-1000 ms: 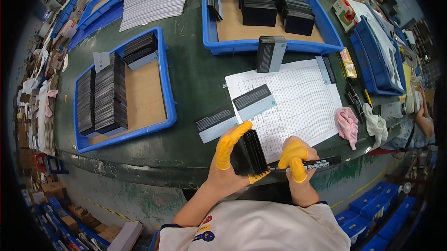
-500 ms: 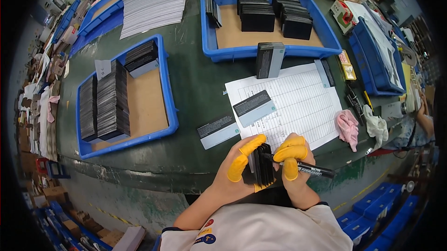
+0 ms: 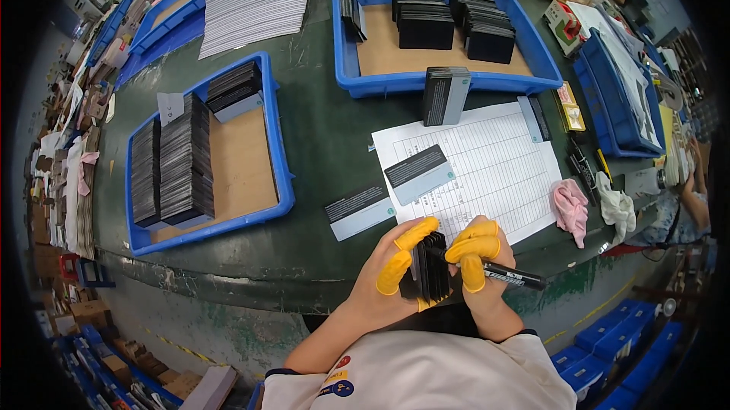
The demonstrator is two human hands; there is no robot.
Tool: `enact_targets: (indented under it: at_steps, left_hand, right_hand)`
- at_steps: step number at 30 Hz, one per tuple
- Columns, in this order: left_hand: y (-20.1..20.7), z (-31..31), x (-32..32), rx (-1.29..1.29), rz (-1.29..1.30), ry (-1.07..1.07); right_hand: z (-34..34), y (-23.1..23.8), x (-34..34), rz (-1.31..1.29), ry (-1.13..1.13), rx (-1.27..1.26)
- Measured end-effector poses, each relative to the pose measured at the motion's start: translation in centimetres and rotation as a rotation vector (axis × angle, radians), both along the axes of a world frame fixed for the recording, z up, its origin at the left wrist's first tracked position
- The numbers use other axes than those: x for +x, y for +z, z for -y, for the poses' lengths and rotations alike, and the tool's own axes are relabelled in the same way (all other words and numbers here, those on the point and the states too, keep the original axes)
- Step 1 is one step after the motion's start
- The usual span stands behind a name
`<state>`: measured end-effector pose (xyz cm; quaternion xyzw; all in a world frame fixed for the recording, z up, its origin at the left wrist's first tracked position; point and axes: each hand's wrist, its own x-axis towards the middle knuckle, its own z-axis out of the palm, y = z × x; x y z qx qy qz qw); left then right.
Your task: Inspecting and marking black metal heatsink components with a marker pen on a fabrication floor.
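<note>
My left hand (image 3: 386, 267), in yellow finger cots, is closed around a small stack of black cards (image 3: 433, 269) held on edge at the table's front. A black marker pen (image 3: 515, 276) lies in the grip of my right hand (image 3: 480, 262), which also wears yellow finger cots. The pen's tip end reaches to the stack's upper right edge. Just beyond my hands, two black-and-grey cards (image 3: 360, 212) lie flat, one of them partly over a printed sheet with a grid (image 3: 494, 163). An upright stack of cards (image 3: 445, 96) stands at the sheet's far edge.
Left stands a blue tray (image 3: 285, 182) with rows of black cards; another blue tray (image 3: 449, 84) with card stacks is at the back. To the right are a pink cloth (image 3: 569, 212), a white cloth (image 3: 614, 208) and stacked blue bins (image 3: 608, 117). Paper piles (image 3: 255, 7) lie far left.
The view has shifted slightly, so the table's things sit a little further right. Both hands keep their grips, the pen still at the card stack.
</note>
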<state>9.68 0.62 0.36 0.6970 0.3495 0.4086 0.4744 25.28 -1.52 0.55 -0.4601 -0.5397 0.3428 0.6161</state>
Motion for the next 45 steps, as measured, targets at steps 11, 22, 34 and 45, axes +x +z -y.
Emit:
enact_targets:
  at_steps: [11, 22, 34, 45]
  left_hand:
    - [-0.28, 0.2, 0.15, 0.018, -0.033, 0.021]
    - [-0.35, 0.02, 0.17, 0.099, -0.022, 0.036]
    - [-0.59, 0.25, 0.0, 0.033, -0.012, 0.032]
    - [-0.06, 0.26, 0.08, -0.033, -0.04, 0.043]
  right_hand:
    - [0.12, 0.14, -0.04, 0.005, -0.008, 0.022]
    - [0.05, 0.18, -0.15, 0.056, -0.029, 0.016]
    - [0.19, 0.2, 0.53, 0.012, 0.059, 0.037]
    - [0.16, 0.09, 0.34, -0.009, 0.068, 0.05]
